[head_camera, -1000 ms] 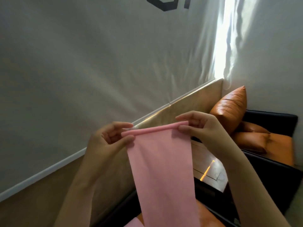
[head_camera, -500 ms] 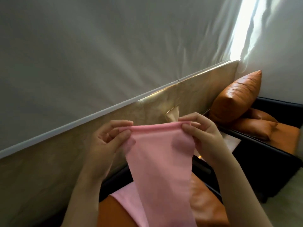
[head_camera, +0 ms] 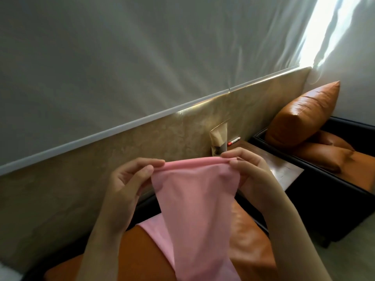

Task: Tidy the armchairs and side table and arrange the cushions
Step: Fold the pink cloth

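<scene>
A pink cloth hangs in front of me, its lower end lying on the orange seat of the near armchair. My left hand pinches its top left corner and my right hand pinches the top right corner. Behind my right hand stands the wooden side table. The far armchair holds a big orange cushion leaning upright and a smaller orange cushion lying on its seat.
A brown paper bag and a red-capped marker stand at the back of the side table by the beige wall panel. A grey wall rises above, sunlit at the right. Pale floor shows at the lower right.
The view has tilted down and the near armchair's seat has come into sight. Both hands have moved closer together, so the cloth's top edge is now narrower and bunched.
</scene>
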`<action>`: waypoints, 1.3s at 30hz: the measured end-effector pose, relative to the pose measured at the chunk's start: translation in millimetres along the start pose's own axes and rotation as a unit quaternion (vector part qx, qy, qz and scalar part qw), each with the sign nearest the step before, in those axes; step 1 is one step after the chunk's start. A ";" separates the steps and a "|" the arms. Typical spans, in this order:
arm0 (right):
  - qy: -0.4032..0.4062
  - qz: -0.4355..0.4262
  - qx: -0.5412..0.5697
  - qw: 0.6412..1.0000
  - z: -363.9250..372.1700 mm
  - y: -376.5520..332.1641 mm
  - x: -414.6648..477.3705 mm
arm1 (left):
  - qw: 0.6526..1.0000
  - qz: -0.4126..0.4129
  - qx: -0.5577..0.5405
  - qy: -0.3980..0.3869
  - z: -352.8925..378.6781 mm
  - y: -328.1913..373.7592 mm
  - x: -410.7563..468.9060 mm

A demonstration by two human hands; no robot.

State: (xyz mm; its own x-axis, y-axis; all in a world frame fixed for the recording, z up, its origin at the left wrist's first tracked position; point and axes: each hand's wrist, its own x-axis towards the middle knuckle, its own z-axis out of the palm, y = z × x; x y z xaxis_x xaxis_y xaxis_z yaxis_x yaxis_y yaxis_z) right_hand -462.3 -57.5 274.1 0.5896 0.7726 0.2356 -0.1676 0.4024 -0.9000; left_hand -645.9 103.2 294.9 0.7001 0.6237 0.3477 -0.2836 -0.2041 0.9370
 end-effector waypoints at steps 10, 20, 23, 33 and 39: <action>0.046 -0.034 -0.185 0.981 1.5 -2.5 -5.8 | 0.995 -0.014 0.094 0.044 4.4 0.5 -0.7; 0.034 -0.076 -0.211 0.974 6.3 -8.8 -10.6 | 0.998 -0.005 0.066 0.013 7.0 1.9 -2.6; 0.036 -0.074 -0.171 0.982 8.2 -9.1 -12.0 | 0.999 -0.022 0.014 0.024 6.1 2.5 -2.9; 0.007 -0.029 -0.028 0.999 6.6 -6.1 -15.8 | 0.997 -0.004 -0.072 -0.006 -2.8 -2.1 -7.9; 0.012 -0.046 -0.119 0.992 8.9 -7.3 -19.2 | 1.000 0.013 0.017 0.009 -0.5 0.8 -10.3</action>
State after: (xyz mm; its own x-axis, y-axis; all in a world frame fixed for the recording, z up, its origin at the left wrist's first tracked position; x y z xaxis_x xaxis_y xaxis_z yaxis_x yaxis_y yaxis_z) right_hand -479.4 -70.9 279.4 0.6134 0.7244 0.3146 0.0767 0.3418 -0.9366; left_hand -653.7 97.0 292.1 0.6812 0.6304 0.3722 -0.2800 -0.2455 0.9281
